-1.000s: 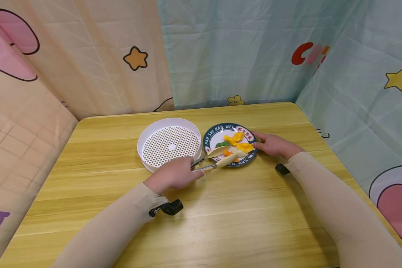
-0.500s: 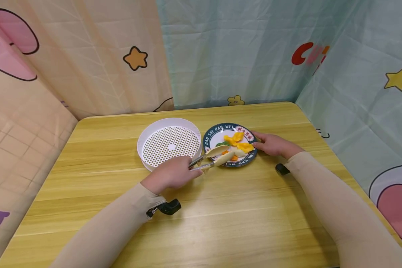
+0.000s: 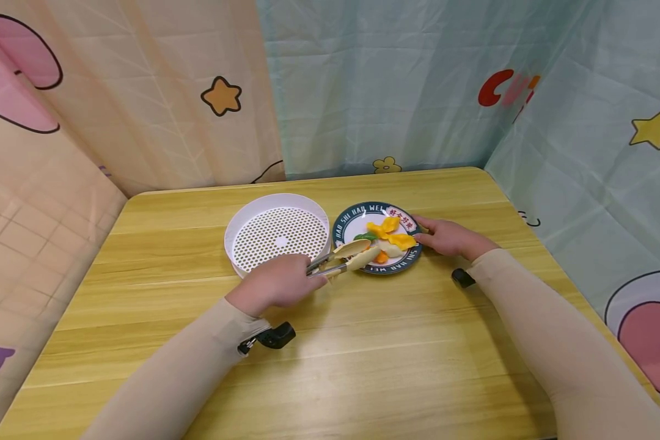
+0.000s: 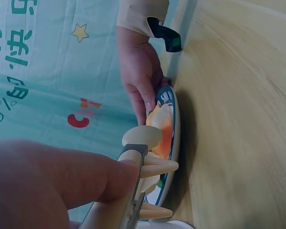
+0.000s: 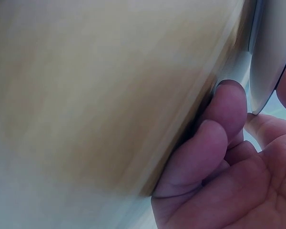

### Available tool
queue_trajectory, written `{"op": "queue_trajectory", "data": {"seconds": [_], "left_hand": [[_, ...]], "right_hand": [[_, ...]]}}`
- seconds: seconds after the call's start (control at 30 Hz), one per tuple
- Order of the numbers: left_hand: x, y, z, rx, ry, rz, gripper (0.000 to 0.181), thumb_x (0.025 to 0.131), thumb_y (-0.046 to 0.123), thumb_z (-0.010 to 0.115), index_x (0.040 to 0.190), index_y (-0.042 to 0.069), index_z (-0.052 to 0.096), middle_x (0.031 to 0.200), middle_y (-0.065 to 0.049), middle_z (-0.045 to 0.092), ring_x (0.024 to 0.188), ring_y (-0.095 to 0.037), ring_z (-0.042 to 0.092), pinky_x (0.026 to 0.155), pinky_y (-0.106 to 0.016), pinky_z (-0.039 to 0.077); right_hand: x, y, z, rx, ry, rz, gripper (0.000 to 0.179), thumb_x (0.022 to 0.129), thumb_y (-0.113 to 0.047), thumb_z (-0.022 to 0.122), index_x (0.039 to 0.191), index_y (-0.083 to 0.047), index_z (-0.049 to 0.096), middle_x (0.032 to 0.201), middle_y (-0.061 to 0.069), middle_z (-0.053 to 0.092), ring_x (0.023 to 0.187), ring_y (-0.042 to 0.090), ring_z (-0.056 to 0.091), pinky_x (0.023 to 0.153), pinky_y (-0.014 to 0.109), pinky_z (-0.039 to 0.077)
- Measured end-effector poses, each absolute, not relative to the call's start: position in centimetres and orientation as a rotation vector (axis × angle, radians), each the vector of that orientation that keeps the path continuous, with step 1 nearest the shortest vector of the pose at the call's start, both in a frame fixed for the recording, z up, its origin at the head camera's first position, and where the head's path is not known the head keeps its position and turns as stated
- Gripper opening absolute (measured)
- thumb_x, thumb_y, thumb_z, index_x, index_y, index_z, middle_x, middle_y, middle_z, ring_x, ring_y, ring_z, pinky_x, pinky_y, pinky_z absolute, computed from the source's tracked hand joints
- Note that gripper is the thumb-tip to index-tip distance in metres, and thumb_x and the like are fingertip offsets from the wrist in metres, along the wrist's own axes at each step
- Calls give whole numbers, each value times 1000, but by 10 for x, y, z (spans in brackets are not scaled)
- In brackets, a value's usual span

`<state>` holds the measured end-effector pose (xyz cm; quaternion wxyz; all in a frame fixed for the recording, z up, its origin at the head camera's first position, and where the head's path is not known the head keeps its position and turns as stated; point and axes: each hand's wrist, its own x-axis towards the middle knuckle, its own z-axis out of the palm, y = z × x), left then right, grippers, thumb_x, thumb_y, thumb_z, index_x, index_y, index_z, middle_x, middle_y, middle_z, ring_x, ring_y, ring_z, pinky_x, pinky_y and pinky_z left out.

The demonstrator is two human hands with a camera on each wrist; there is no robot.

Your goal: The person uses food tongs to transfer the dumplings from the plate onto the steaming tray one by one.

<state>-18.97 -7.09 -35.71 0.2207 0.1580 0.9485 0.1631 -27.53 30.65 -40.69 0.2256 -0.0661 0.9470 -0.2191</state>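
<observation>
My left hand grips metal-armed tongs with beige heads; the arms stand apart at the left front of a round plate. I see nothing pinched between the heads. On the dark-rimmed plate lie yellow dumpling-like pieces, a green piece, an orange piece and a whitish piece. At the plate's right edge my right hand pinches the rim. In the right wrist view, fingers curl beside the plate's underside.
A white round tray with a perforated bottom stands left of the plate, partly behind the left hand. Both rest on a wooden table. Printed curtains enclose the back and sides.
My left hand has drawn the tongs slightly to the left, away from the plate's middle, so more of the orange piece shows. The right hand and plate stay put.
</observation>
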Motion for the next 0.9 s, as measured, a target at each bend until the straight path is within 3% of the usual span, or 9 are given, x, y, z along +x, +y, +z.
{"op": "queue_trajectory", "data": {"seconds": [0.33, 0.77, 0.9], "left_hand": [[-191, -76, -356, 485, 2626, 431, 42, 103, 54, 60, 90, 14, 65, 71, -1, 51, 62, -17, 49, 57, -33, 41], [-185, -55, -361, 458, 2652, 414, 44, 103, 57, 58, 93, 14, 62, 77, -3, 57, 64, -19, 54, 56, -35, 43], [-186, -55, -359, 442, 2656, 392, 47, 103, 58, 57, 89, 14, 63, 76, -3, 57, 63, -19, 54, 56, -35, 43]], "right_hand": [[-275, 305, -406, -192, 2615, -599, 71, 111, -44, 47, 169, -21, 13, 164, 34, 33, 142, 50, 42, 124, 66, 26], [-276, 307, -407, -187, 2605, -600, 72, 111, -45, 47, 169, -21, 12, 166, 33, 30, 147, 52, 37, 124, 66, 25], [-276, 307, -407, -197, 2614, -592, 73, 111, -46, 47, 169, -20, 13, 164, 33, 33, 139, 50, 43, 124, 66, 27]]}}
